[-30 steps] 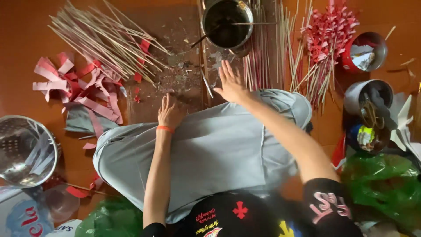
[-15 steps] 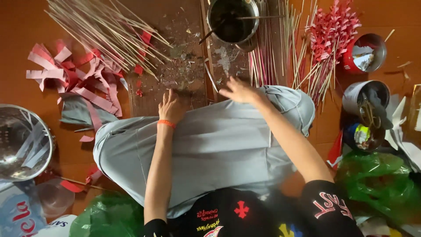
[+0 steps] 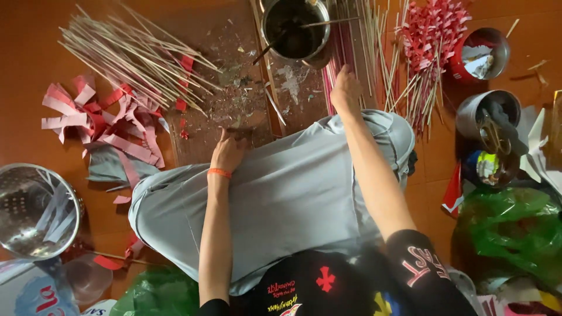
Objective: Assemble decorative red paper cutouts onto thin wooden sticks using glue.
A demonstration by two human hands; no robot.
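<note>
**Right hand down among the pink-tipped sticks, left hand resting at the board's edge**

The pink-tipped sticks (image 3: pixel 345 52) lie in a loose row on the floor just past the person's knee, running away from the camera beside a dark metal bowl (image 3: pixel 294 28). The right hand (image 3: pixel 345 92) reaches onto their near ends, fingers bent downward and touching them; whether it pinches a stick or only presses on them cannot be told, since the back of the hand hides the fingertips. The left hand (image 3: pixel 227 153) (an orange band at its wrist) lies loosely curled on the grey trouser leg (image 3: pixel 293 193), its fingertips at the near edge of a stained wooden board (image 3: pixel 234 99), holding nothing that shows.

Further left, a fan of bare bamboo sticks (image 3: pixel 134 58) lies across the floor, and beside it a heap of pink paper strips (image 3: pixel 99 123). To the right of the hand's sticks stands a cluster of sticks with red paper flowers (image 3: pixel 433 35), then a red-rimmed tin (image 3: pixel 483 52) and a grey cup (image 3: pixel 489 114) holding scissors. A metal colander (image 3: pixel 32 210) sits at the far left, and green plastic bags (image 3: pixel 515 234) at the lower right
</note>
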